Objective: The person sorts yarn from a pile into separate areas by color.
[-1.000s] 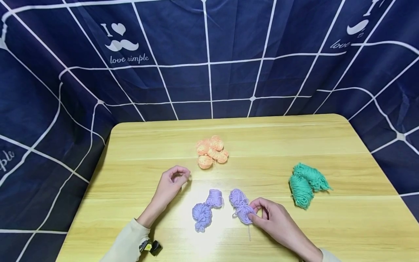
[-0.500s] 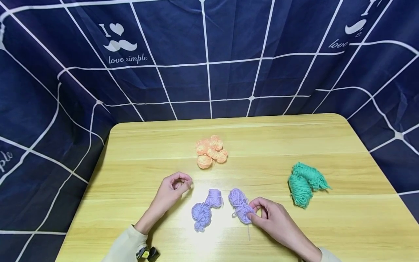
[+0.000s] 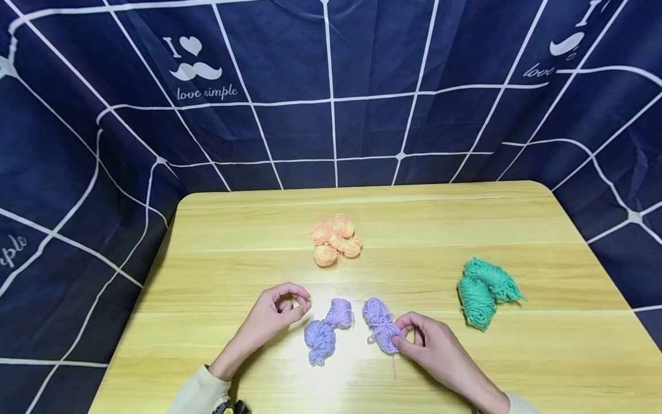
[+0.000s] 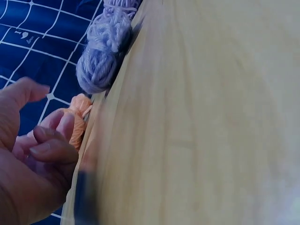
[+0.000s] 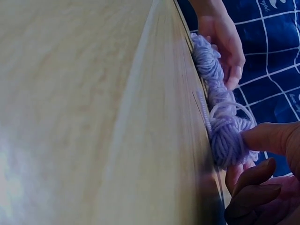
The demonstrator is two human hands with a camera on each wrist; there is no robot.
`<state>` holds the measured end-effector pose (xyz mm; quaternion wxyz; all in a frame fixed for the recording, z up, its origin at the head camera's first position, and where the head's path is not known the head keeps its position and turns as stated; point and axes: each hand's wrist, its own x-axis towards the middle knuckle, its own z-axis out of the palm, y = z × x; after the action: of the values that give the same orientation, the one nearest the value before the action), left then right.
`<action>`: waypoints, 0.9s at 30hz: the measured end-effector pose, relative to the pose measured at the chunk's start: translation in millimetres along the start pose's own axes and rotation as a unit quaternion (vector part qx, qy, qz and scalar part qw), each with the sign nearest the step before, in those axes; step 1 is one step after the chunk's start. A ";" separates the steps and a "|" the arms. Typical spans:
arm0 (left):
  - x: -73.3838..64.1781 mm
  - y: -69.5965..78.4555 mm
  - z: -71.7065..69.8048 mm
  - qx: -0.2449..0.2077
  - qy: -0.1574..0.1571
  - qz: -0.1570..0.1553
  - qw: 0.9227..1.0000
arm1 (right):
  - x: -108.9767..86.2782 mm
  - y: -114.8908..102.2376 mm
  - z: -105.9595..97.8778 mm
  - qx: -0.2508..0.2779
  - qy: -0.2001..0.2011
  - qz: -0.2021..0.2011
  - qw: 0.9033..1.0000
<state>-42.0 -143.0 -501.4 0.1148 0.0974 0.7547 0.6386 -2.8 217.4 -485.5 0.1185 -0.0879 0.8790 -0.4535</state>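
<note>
My right hand (image 3: pixel 437 348) pinches the lower end of a lilac yarn skein (image 3: pixel 381 323) between thumb and fingers. That skein lies on the table, its loose tail trailing toward the front; the right wrist view shows the thumb pressed on its strands (image 5: pixel 227 143). To its left sit a short lilac yarn bundle (image 3: pixel 339 313) and a bluer purple knotted skein (image 3: pixel 319 339), touching each other. My left hand (image 3: pixel 276 313) hovers just left of these two, fingers loosely bent, nothing between thumb and fingertips. In the left wrist view, the purple skein (image 4: pixel 98 65) appears beyond the fingers.
A cluster of peach yarn balls (image 3: pixel 333 240) lies farther back near the middle. Two green yarn skeins (image 3: pixel 477 302) rest together on the right. Behind the wooden table (image 3: pixel 233 230) hangs a navy cloth (image 3: pixel 289 126) with white grid lines.
My left hand has come down and to the right, nearer the short lilac bundle, and its fingers have parted from the thumb. The right hand and its skein stay in place.
</note>
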 end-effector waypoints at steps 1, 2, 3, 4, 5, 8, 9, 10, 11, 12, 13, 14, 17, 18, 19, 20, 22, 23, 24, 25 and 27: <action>-0.7 -0.5 -0.6 -0.001 -0.012 0.008 1.000 | 0.0 -0.1 0.2 0.001 0.000 0.000 1.000; -1.4 -0.7 -1.1 -0.002 -0.023 0.016 1.000 | -0.1 -0.3 0.3 0.000 0.001 0.002 1.000; -2.0 -0.7 -1.4 0.000 -0.032 0.022 0.999 | -0.1 -0.4 0.6 0.000 0.001 0.003 1.000; -2.6 -0.7 -1.6 0.001 -0.040 0.027 0.999 | -0.1 -0.4 0.8 0.000 0.000 0.006 1.000; -3.1 -0.7 -1.7 0.001 -0.046 0.030 0.998 | 0.1 -0.6 1.0 -0.001 0.000 0.010 1.000; -4.5 -0.2 -1.7 0.003 -0.057 0.036 0.998 | 0.6 -0.9 1.1 0.000 -0.001 0.017 1.000; -5.0 -0.2 -1.6 0.003 -0.059 0.038 0.998 | 0.8 -1.0 1.0 0.000 -0.001 0.019 1.000; -5.4 -0.3 -1.5 0.002 -0.061 0.038 0.997 | 1.0 -1.1 0.8 0.001 -0.001 0.019 1.000; -5.9 -0.4 -1.6 0.001 -0.062 0.040 0.997 | 1.1 -1.1 0.7 0.001 -0.001 0.019 1.000; -6.4 -0.6 -1.5 0.001 -0.063 0.041 0.997 | 1.1 -1.1 0.6 0.001 -0.001 0.019 1.000; -6.7 -1.0 -1.5 0.000 -0.064 0.043 0.997 | 1.2 -1.2 0.5 0.001 -0.002 0.019 1.000; -7.0 -1.4 -1.4 0.002 -0.065 0.044 0.997 | 1.3 -1.0 0.5 0.001 -0.002 0.019 1.000; -7.6 -2.0 -0.8 0.019 -0.066 0.054 0.996 | 1.2 -0.7 0.6 0.002 -0.003 0.018 1.000; -7.7 -2.0 -0.6 0.027 -0.066 0.057 0.996 | 1.1 -0.7 0.7 0.003 -0.003 0.017 1.000; -7.9 -1.9 -0.1 0.034 -0.065 0.061 0.995 | 0.9 -0.5 0.6 0.003 -0.003 0.013 1.000; -7.9 -1.7 0.2 0.042 -0.065 0.063 0.995 | 0.9 -0.3 0.7 0.003 -0.002 0.011 1.000; -8.2 -1.2 1.0 0.053 -0.065 0.065 0.994 | 0.9 -0.1 0.8 0.004 -0.001 0.006 1.000; -8.5 -0.9 1.1 0.058 -0.065 0.064 0.994 | 1.0 0.0 0.9 0.003 -0.001 0.006 1.000; -8.8 -0.6 1.3 0.062 -0.066 0.063 0.994 | 1.1 0.2 1.1 0.003 -0.001 0.005 1.000; -9.1 -0.2 1.6 0.066 -0.066 0.062 0.994 | 1.3 0.2 1.2 0.004 -0.002 0.005 1.000; -9.6 0.3 1.9 0.075 -0.068 0.064 0.993 | 1.9 0.2 1.3 0.002 -0.003 0.007 1.000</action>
<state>-32.3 -144.0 -501.0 0.1176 0.1972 0.7833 0.5776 -4.2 216.0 -486.7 0.1250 -0.0827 0.8781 -0.4545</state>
